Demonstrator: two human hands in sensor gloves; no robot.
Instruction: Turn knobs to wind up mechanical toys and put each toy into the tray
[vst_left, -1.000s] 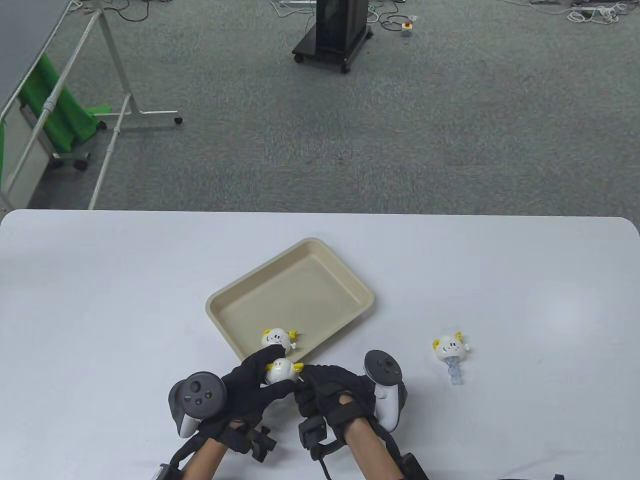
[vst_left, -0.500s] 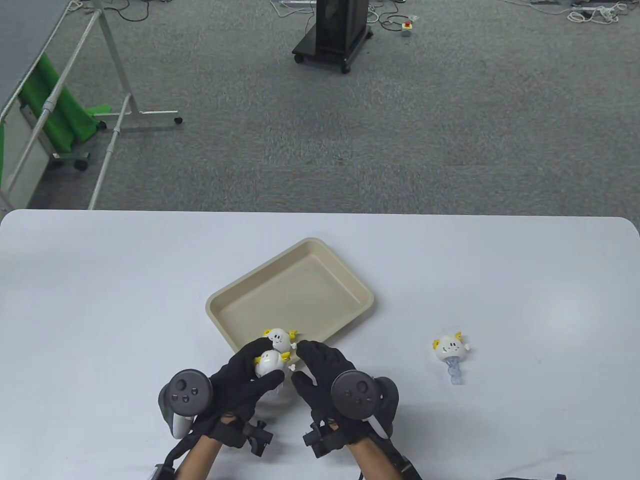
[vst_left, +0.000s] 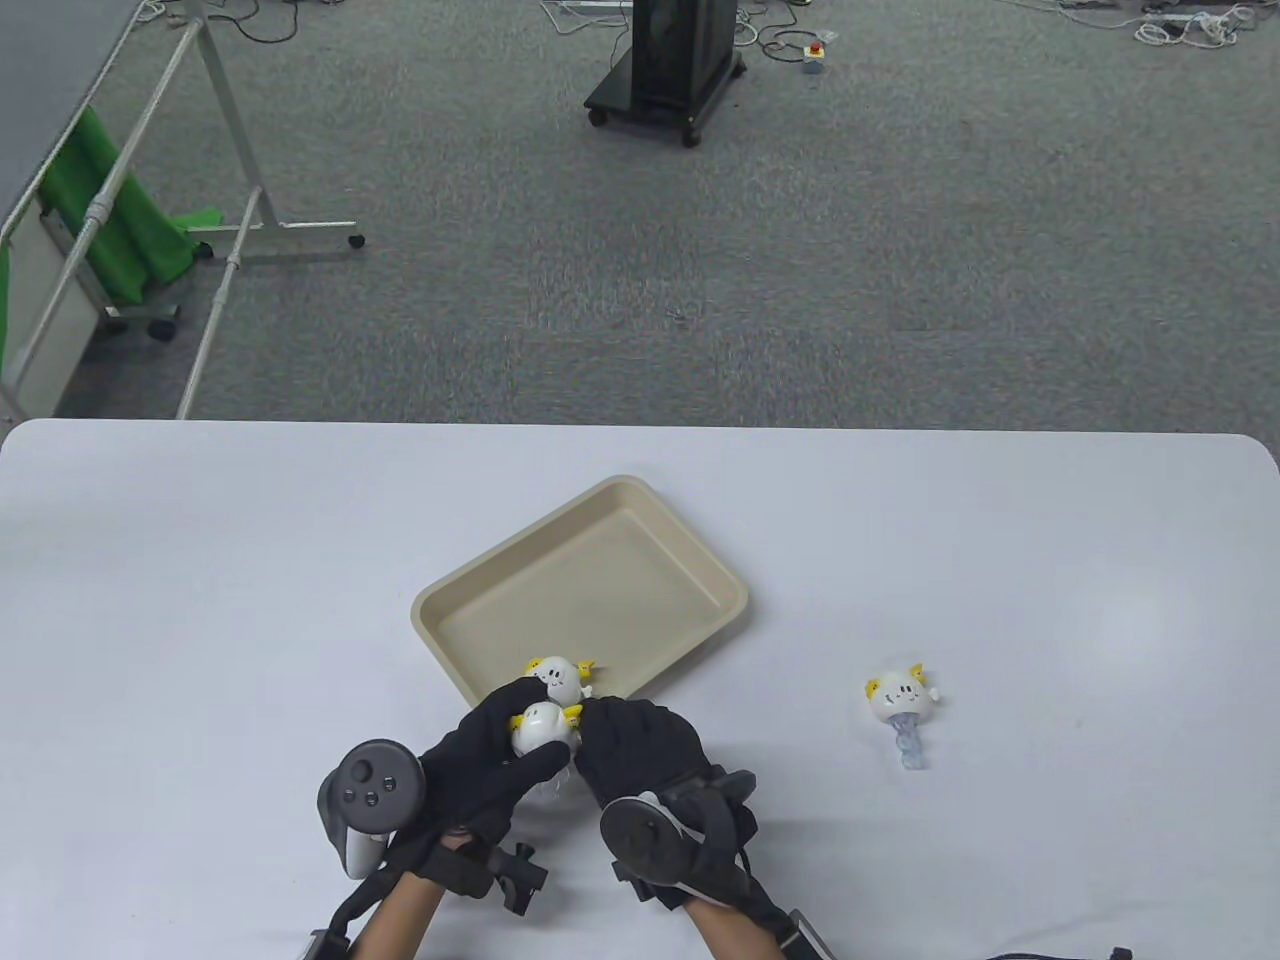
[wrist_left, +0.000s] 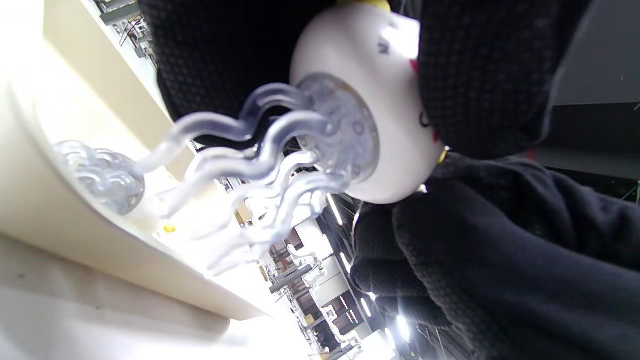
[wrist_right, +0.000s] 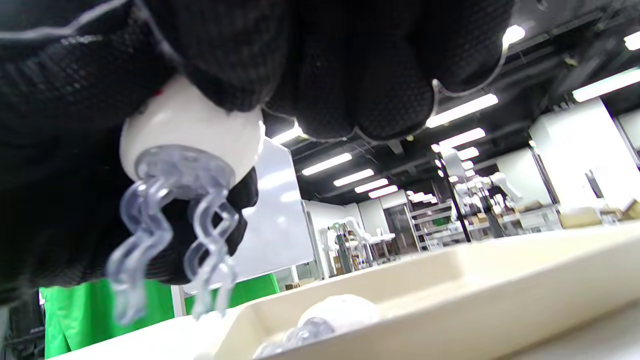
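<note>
My left hand (vst_left: 520, 742) grips a white jellyfish toy (vst_left: 540, 727) with yellow ears just above the table, at the tray's near edge. Its clear wavy tentacles (wrist_left: 250, 150) hang below the dome (wrist_left: 370, 100). My right hand (vst_left: 603, 735) curls its fingers against the toy's right side and covers the knob there. In the right wrist view the same toy (wrist_right: 190, 130) sits under my curled fingers (wrist_right: 350, 75). A second toy (vst_left: 557, 677) lies in the beige tray (vst_left: 600, 500) at its near corner. A third toy (vst_left: 900, 700) lies on the table to the right.
The tray stands askew in the middle of the white table (vst_left: 200, 600). Its rim (wrist_right: 450, 300) runs close below my hands. Beyond the table's far edge are grey carpet, a black wheeled stand (vst_left: 665, 70) and a metal frame with green cloth (vst_left: 120, 230).
My right hand has rolled at the wrist, its tracker swinging from the right side round to the near side, and its fingers have closed on the toy's right side. The left hand shifted slightly left.
</note>
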